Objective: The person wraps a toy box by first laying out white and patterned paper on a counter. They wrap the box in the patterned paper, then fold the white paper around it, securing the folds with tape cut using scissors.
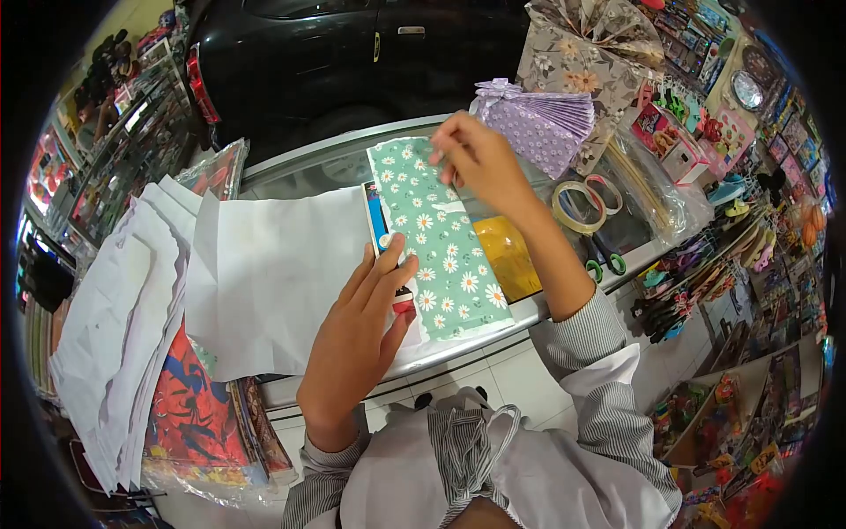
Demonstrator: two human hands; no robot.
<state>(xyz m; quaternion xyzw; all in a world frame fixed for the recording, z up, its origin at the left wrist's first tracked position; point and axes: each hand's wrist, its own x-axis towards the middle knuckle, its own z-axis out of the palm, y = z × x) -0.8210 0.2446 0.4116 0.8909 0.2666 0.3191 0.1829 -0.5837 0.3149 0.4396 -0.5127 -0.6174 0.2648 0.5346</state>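
Note:
Green daisy-print wrapping paper [445, 256], white on its reverse, is folded over a flat blue box [377, 216] on the glass counter. The white underside of the sheet [273, 273] spreads out to the left. My left hand [357, 331] rests with fingers stretched out on the box and the paper's left edge. Above the paper's upper right edge is my right hand [476, 163], its fingers curled together. Whatever they hold, if anything, is too small or blurred to name. A shiny strip, like clear tape [451, 208], lies on the print below that hand.
Tape rolls [579, 208] and green-handled scissors [606, 264] lie at the right, beside a purple pleated wrapped gift [538, 123]. White paper sheets [115, 326] are stacked at the left over a red printed package [198, 406]. A black car [317, 79] stands behind the counter [308, 145].

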